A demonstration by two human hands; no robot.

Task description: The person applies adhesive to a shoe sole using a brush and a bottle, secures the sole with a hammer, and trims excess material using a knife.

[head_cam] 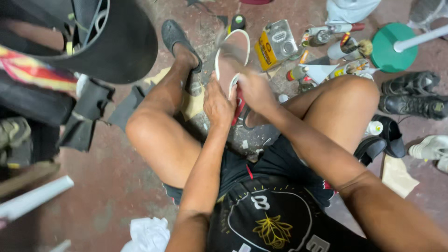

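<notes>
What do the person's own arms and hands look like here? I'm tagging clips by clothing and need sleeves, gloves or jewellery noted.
Both arms are bare from shoulder to wrist: no sleeves show. The left hand and right hand wear no gloves; no watch, ring or bracelet is visible. The person wears a black sleeveless top with white outline print and a yellow flower.

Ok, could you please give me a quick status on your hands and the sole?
Left hand and right hand both gripping the white-edged shoe sole. Sole upright between knees. Glue can beyond, nothing blocking.

A dented yellow-and-silver metal can (276, 44) stands far centre; a round green stand base (389, 49) far right; black shoes (413, 95) right.
</notes>
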